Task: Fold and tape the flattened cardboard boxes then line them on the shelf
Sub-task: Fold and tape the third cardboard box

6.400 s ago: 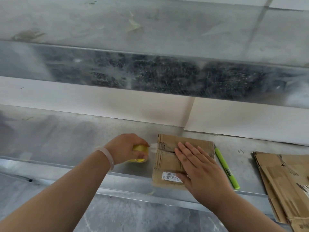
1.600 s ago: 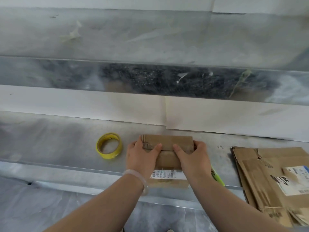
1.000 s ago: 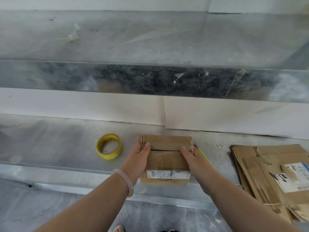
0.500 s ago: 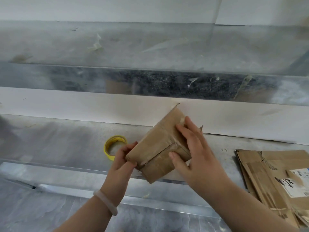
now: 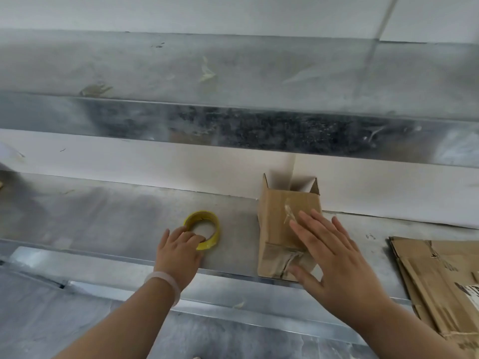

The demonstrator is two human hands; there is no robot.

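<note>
A small brown cardboard box (image 5: 278, 224) lies on the metal shelf (image 5: 103, 218), folded up, its open end with raised flaps facing the white wall. Clear tape shows on its upper face, and its closed near end sticks out slightly over the shelf's front edge. My right hand (image 5: 334, 257) rests flat on top of the box with straight, spread fingers. A yellow tape roll (image 5: 201, 215) lies flat on the shelf to the left of the box. My left hand (image 5: 176, 252) is at the roll, fingers curled over its near rim.
A stack of flattened cardboard boxes (image 5: 440, 281) lies at the right end of the shelf. A second metal shelf (image 5: 233, 73) runs above, with scraps of tape stuck to it. The white wall (image 5: 129, 161) closes the back.
The box was lifted and turned in both hands, then set down with its open end to the wall. My left hand let go of it and moved left onto the tape roll.
</note>
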